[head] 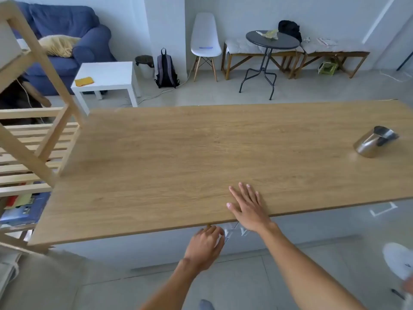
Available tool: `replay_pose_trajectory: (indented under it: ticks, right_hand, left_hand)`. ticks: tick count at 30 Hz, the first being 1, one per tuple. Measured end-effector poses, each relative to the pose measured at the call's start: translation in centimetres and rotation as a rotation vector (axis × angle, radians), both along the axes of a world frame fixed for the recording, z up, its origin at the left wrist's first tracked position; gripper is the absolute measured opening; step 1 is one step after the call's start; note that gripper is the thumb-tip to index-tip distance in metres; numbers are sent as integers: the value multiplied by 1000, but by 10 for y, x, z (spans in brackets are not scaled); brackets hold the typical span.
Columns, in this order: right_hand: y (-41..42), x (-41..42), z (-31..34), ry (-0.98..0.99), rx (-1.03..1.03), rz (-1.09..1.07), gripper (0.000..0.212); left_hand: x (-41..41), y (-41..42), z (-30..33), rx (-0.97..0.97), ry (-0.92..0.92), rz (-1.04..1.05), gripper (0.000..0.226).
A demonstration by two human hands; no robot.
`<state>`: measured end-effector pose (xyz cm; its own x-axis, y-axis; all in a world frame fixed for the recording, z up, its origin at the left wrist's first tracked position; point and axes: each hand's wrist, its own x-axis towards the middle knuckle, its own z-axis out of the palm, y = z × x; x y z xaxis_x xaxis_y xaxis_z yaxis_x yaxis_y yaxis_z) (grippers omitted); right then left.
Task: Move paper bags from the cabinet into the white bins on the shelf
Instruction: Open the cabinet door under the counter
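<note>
The right hand (247, 208) lies flat, palm down, fingers spread and pointing away, on the near edge of the long light-oak wooden tabletop (190, 153), gripping nothing. The left hand (205, 245) reaches below that edge, fingers curled in at the top of the glossy white cabinet front (134, 249) under the top; whether it is closed on a handle or door edge I cannot tell, since the fingertips are hidden by the overhang and blurred. Both forearms stretch forward from the bottom of the view, the left lower than the right.

No paper bags show; the cabinet is shut, so neither where they lie nor which way they point can be told. The tabletop's long axis runs left to right.

A shiny steel pitcher (375, 142) stands far right on the tabletop, well apart from the hands. At left, just beside the tabletop's end, rises a pale slatted wooden shelf unit (33, 139), with a white bin corner (9, 45) at top left. Beyond are a small white side table (107, 79), a blue sofa (67, 39) and a white chair (204, 39).
</note>
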<state>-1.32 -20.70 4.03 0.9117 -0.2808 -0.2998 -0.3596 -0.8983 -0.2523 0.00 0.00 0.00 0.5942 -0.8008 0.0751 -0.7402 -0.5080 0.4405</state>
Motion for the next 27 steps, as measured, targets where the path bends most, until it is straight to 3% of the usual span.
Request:
replay_pose_trajectory:
  ticks: [8, 13, 17, 27]
  right_hand:
    - [-10, -14, -6, -33, -18, 13, 61]
    - [-11, -14, -3, -20, 5, 17, 61]
    - [-12, -14, -5, -37, 20, 9, 60]
    - [4, -25, -7, -26, -17, -15, 55]
  left_hand:
    - [-12, -37, -15, 21, 291, 220, 32]
    - [-20, -46, -19, -208, 656, 441, 45]
    - [-9, -60, -15, -309, 913, 501, 30]
    - [-25, -44, -18, -235, 1066, 477, 24]
